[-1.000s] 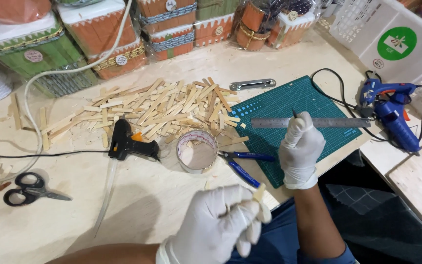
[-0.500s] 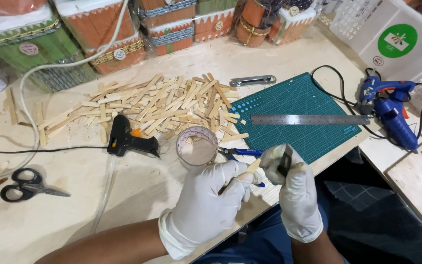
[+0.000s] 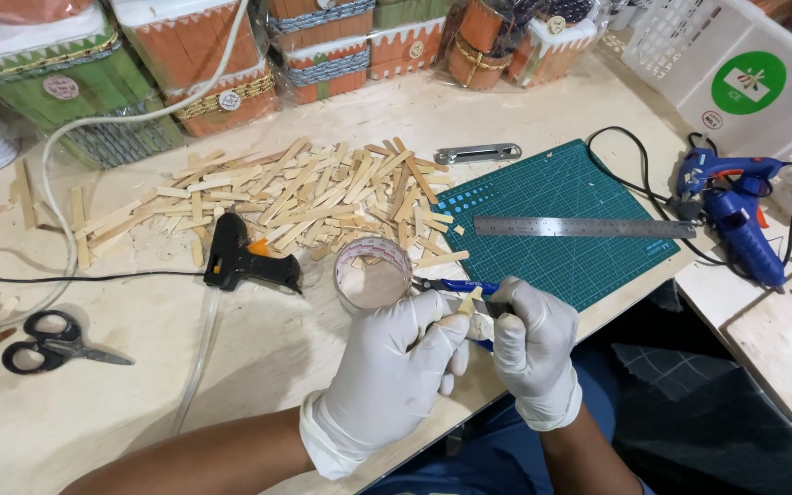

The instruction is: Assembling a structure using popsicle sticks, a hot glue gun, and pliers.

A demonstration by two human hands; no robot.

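Observation:
Both my hands wear white gloves and meet at the table's front edge. My left hand [image 3: 387, 367] pinches a short wooden stick piece [image 3: 467, 303] between thumb and fingers. My right hand [image 3: 532, 344] is closed around a thin dark tool whose tip sits against that stick; most of the tool is hidden in the fist. Blue-handled pliers [image 3: 446, 286] lie on the table just beyond my fingers. A clear round tape roll [image 3: 373, 272] stands beside them, and a wide pile of wooden sticks [image 3: 304, 197] lies behind it.
A green cutting mat [image 3: 561, 197] carries a steel ruler [image 3: 584, 226]. A black glue gun [image 3: 245, 257] lies left of the roll, scissors [image 3: 52, 341] far left, a blue glue gun [image 3: 735, 211] at right. A metal cutter [image 3: 477, 153], decorated boxes [image 3: 222, 64] and a white basket [image 3: 689, 55] sit behind.
My right hand came off the ruler on the mat and drew back to the table edge. My left hand rose with the stick piece, and the two hands now meet.

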